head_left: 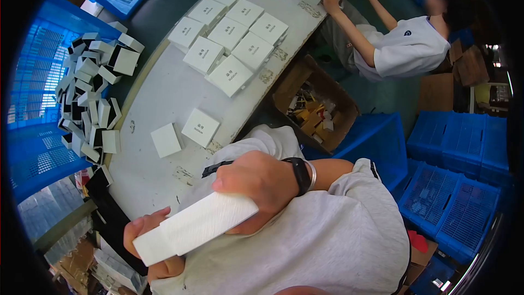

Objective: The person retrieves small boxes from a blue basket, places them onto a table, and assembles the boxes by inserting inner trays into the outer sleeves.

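A white cardboard box (196, 224) is held side-on above my lap, with a step visible where its two parts meet. My right hand (256, 186), with a dark wristband and a bangle, is closed round the box's upper right end. At the lower left end, the fingers of my left hand (147, 235) grip the other part; most of that hand is hidden behind the box. On the table just beyond lie a printed white box (200, 128) and a plain white one (166, 140).
Several printed white boxes (229, 34) stand grouped on the white table (158, 93). A blue crate (33, 153) at left has a heap of box parts (90, 98) by it. Below the table edge sits a carton (339, 125) of scraps. A co-worker (404, 46) reaches over the table.
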A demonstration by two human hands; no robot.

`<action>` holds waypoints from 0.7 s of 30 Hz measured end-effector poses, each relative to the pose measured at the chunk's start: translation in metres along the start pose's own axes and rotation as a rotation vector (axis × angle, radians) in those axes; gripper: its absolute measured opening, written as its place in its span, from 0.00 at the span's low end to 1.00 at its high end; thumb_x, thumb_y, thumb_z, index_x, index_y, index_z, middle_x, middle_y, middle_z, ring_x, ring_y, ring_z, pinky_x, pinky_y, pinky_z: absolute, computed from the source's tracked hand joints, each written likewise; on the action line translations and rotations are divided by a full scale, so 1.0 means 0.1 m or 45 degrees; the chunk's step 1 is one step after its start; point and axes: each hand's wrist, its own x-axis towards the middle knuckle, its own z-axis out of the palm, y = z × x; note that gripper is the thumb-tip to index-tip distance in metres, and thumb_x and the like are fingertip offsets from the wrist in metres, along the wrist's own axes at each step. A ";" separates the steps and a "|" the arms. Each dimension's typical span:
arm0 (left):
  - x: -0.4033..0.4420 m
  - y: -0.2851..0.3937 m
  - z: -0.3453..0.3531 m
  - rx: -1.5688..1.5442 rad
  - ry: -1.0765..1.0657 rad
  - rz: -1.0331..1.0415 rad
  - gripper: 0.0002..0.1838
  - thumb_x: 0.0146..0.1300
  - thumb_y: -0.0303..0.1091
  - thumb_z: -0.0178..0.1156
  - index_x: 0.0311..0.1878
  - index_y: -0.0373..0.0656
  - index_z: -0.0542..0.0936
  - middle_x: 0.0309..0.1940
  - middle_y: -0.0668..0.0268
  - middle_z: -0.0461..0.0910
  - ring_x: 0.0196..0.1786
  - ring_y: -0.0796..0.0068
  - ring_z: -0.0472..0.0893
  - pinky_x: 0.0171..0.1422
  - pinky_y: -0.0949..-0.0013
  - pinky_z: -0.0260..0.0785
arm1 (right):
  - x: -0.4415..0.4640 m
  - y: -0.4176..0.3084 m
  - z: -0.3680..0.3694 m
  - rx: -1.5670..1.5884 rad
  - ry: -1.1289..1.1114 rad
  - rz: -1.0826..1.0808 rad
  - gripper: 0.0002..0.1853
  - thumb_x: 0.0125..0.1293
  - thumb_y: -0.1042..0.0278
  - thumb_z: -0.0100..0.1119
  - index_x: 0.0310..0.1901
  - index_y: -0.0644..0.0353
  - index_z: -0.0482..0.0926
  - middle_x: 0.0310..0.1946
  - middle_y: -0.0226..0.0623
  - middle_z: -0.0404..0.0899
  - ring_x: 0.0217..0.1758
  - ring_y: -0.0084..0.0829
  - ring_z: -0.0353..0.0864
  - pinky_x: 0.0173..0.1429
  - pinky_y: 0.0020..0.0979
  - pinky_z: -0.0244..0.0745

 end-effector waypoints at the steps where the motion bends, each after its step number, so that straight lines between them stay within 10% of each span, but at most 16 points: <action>1: 0.08 -0.08 0.12 -0.119 -0.044 0.211 0.26 0.65 0.51 0.45 0.57 0.43 0.56 0.48 0.50 0.70 0.48 0.55 0.73 0.62 0.47 0.59 | 0.03 0.05 0.06 0.105 0.033 -0.062 0.40 0.44 0.62 0.71 0.55 0.62 0.56 0.28 0.42 0.71 0.20 0.39 0.73 0.20 0.34 0.65; 5: 0.51 -0.25 0.46 -0.623 0.233 0.433 0.50 0.52 0.75 0.42 0.71 0.56 0.42 0.68 0.43 0.45 0.68 0.43 0.52 0.67 0.39 0.45 | 0.19 0.20 0.20 0.221 0.139 -0.141 0.37 0.47 0.63 0.68 0.56 0.62 0.57 0.32 0.44 0.72 0.25 0.41 0.74 0.26 0.36 0.67; 8: 0.70 -0.45 0.52 -0.995 0.128 0.324 0.57 0.40 0.84 0.41 0.71 0.58 0.44 0.68 0.44 0.45 0.68 0.40 0.51 0.68 0.39 0.42 | 0.29 0.19 0.06 0.162 0.091 -0.076 0.35 0.49 0.61 0.66 0.56 0.62 0.60 0.35 0.46 0.73 0.32 0.42 0.75 0.35 0.38 0.69; 13: 0.95 -0.65 0.55 -0.624 -0.195 0.544 0.57 0.43 0.82 0.42 0.71 0.55 0.43 0.69 0.47 0.45 0.70 0.45 0.49 0.70 0.44 0.41 | 0.28 0.47 0.02 0.091 -0.026 -0.098 0.36 0.51 0.63 0.67 0.58 0.62 0.58 0.47 0.47 0.70 0.47 0.42 0.73 0.50 0.37 0.68; 17: 1.21 -0.78 0.37 -0.549 -0.406 -0.140 0.58 0.48 0.74 0.50 0.71 0.47 0.38 0.69 0.47 0.45 0.70 0.47 0.50 0.70 0.47 0.43 | 0.17 0.69 -0.17 0.361 -0.187 0.284 0.44 0.48 0.69 0.71 0.63 0.61 0.52 0.52 0.45 0.69 0.55 0.35 0.70 0.57 0.35 0.66; 18: 1.15 -0.47 0.39 -0.420 -0.560 0.098 0.60 0.47 0.74 0.52 0.71 0.43 0.37 0.69 0.48 0.44 0.70 0.46 0.50 0.69 0.48 0.42 | 0.20 0.72 -0.23 0.495 -0.194 0.457 0.46 0.47 0.70 0.72 0.64 0.61 0.51 0.53 0.44 0.68 0.56 0.34 0.69 0.59 0.35 0.65; 21: 1.24 -0.58 0.49 -0.664 -0.481 -0.366 0.46 0.58 0.67 0.44 0.68 0.39 0.51 0.62 0.48 0.60 0.64 0.57 0.63 0.65 0.59 0.55 | 0.27 0.94 -0.23 0.933 -0.022 0.693 0.40 0.52 0.69 0.68 0.64 0.55 0.56 0.53 0.36 0.67 0.57 0.30 0.67 0.60 0.32 0.63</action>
